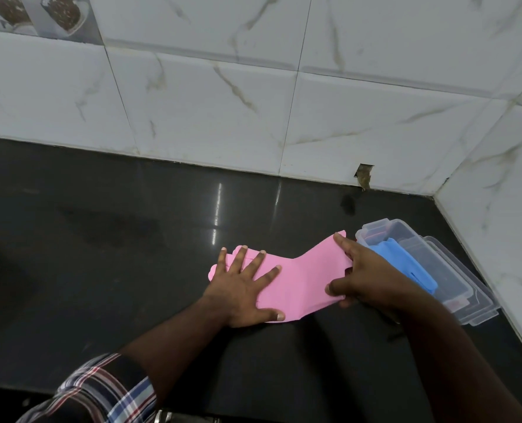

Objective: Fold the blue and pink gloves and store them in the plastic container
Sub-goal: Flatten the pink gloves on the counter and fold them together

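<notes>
A pink glove (pixel 299 279) lies flat on the black countertop (pixel 131 239), its fingers pointing left and its cuff to the right. My left hand (pixel 241 285) presses flat on the glove's finger end, fingers spread. My right hand (pixel 366 276) holds the cuff end, thumb on the near corner and index finger along the far edge, with other fingers seemingly under the edge. A folded blue glove (pixel 406 264) lies inside the clear plastic container (pixel 455 270) just right of my right hand.
The container's clear lid (pixel 482 303) lies under or beside it at the right. White marble-pattern wall tiles (pixel 253 102) close off the counter at the back and right, forming a corner. A chipped hole (pixel 364 175) shows at the base of the back wall.
</notes>
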{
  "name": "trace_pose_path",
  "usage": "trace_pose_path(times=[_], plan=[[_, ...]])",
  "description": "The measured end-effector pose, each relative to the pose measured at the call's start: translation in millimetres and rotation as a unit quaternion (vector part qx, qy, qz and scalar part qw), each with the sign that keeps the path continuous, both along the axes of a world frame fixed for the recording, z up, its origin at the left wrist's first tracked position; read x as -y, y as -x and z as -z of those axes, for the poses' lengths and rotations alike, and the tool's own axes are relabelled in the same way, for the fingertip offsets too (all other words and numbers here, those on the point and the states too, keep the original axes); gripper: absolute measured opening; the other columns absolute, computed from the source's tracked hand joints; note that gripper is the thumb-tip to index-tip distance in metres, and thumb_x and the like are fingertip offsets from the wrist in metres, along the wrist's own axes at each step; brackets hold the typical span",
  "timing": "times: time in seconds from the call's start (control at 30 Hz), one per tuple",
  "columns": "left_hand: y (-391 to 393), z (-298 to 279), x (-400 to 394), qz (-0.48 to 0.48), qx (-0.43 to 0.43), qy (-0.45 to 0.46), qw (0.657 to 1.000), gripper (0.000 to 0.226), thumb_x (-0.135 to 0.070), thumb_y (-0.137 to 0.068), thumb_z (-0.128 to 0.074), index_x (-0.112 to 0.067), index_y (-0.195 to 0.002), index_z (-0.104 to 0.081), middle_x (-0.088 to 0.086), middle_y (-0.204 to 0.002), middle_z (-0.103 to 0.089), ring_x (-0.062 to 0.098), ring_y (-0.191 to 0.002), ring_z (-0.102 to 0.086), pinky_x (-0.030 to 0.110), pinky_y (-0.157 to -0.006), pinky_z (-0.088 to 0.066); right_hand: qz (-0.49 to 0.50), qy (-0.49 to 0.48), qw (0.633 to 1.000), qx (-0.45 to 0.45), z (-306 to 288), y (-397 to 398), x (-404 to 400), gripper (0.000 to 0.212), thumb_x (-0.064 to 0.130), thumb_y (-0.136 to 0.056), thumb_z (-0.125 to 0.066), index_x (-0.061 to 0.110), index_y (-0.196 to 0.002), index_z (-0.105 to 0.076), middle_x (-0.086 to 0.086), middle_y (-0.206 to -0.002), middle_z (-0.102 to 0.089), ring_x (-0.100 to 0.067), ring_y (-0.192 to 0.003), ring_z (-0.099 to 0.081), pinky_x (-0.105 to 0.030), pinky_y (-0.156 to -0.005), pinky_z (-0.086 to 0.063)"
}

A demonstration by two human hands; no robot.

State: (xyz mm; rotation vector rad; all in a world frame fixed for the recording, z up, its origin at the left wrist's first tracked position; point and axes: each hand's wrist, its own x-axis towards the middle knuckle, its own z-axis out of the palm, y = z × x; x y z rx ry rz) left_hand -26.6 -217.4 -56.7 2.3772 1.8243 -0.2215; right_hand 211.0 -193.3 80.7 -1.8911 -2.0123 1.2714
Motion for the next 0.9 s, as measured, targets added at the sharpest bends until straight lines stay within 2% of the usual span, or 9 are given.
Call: trace_pose_path(times=[0.13,0.23,0.33,0.5,0.67,0.77,0.83,0.9], plan=[[-1,-3,-3,0.002,-0.013,0.021,1.000,0.101,-0.099,-0.067,-0.013,-0.051,-0.152,0.013,-0.001,-0.167,0.015,0.037,-0.151,0.021,0.069,-0.110,0.018,-0.001,0.002,1.000,0.006,-7,6,0,0.106,0.010,-0.078,-0.078,0.033,-0.155,-0.008,0.003,-0.119,-0.044,-0.025,-0.083,-0.069,-0.035,-0.074,-0.062],[-4,-11,-10,-0.001,-0.020,0.038,0.999,0.098,-0.096,-0.071,-0.014,-0.049,-0.154,0.007,-0.002,-0.168,0.010,0.036,-0.151,0.020,0.072,-0.108,0.017,-0.004,0.005,1.000,0.014,-8,6,3,0.106,0.010,-0.079,-0.078,0.032,-0.155,-0.008,0.005,-0.116,-0.043,-0.023,-0.087,-0.067,-0.032,-0.072,-0.062],[-11,-20,-16,0.036,-0.031,0.035,0.998,0.100,-0.092,-0.075,-0.030,-0.043,-0.156,0.003,-0.004,-0.168,0.008,0.035,-0.152,0.018,0.072,-0.109,0.016,0.000,0.004,1.000,0.015,-8,6,5,0.105,0.010,-0.079,-0.078,0.031,-0.155,-0.008,0.005,-0.117,-0.042,-0.023,-0.086,-0.066,-0.029,-0.070,-0.062],[-19,-31,-31,0.062,-0.028,0.101,0.993,0.109,-0.086,-0.074,-0.049,-0.041,-0.157,0.006,-0.005,-0.169,0.005,0.036,-0.153,0.012,0.075,-0.109,0.014,0.006,0.000,1.000,0.007,-10,8,5,0.106,0.011,-0.078,-0.079,0.034,-0.155,-0.011,0.003,-0.124,-0.043,-0.025,-0.085,-0.069,-0.037,-0.076,-0.062],[-13,-24,-36,0.051,-0.010,0.134,0.990,0.118,-0.087,-0.070,-0.054,-0.042,-0.154,0.016,-0.010,-0.168,0.011,0.035,-0.152,0.016,0.076,-0.109,0.011,0.001,-0.006,0.997,-0.078,-15,20,5,0.107,0.003,-0.075,-0.080,0.034,-0.155,-0.015,-0.008,-0.146,-0.042,-0.028,-0.079,-0.072,-0.041,-0.073,-0.062],[-11,-21,-36,0.049,-0.007,0.130,0.990,0.122,-0.088,-0.069,-0.054,-0.039,-0.154,0.017,-0.011,-0.167,0.012,0.034,-0.152,0.017,0.076,-0.109,0.011,-0.008,-0.013,0.991,-0.134,-16,38,5,0.105,-0.004,-0.075,-0.077,0.030,-0.155,-0.018,-0.011,-0.153,-0.035,-0.027,-0.073,-0.074,-0.033,-0.064,-0.062],[-11,-22,-35,0.048,-0.010,0.131,0.990,0.120,-0.087,-0.070,-0.053,-0.036,-0.156,0.013,-0.009,-0.168,0.011,0.035,-0.152,0.017,0.076,-0.110,0.010,-0.013,-0.009,0.987,-0.159,-16,52,5,0.103,-0.008,-0.075,-0.075,0.027,-0.155,-0.020,-0.011,-0.155,-0.032,-0.024,-0.067,-0.073,-0.028,-0.058,-0.059],[-12,-24,-33,0.051,-0.016,0.128,0.990,0.115,-0.086,-0.071,-0.053,-0.034,-0.158,0.003,-0.006,-0.168,0.006,0.035,-0.152,0.017,0.075,-0.111,0.008,-0.017,0.005,0.983,-0.183,-13,65,6,0.105,-0.010,-0.074,-0.075,0.025,-0.156,-0.019,-0.012,-0.155,-0.031,-0.025,-0.067,-0.072,-0.030,-0.058,-0.060]])
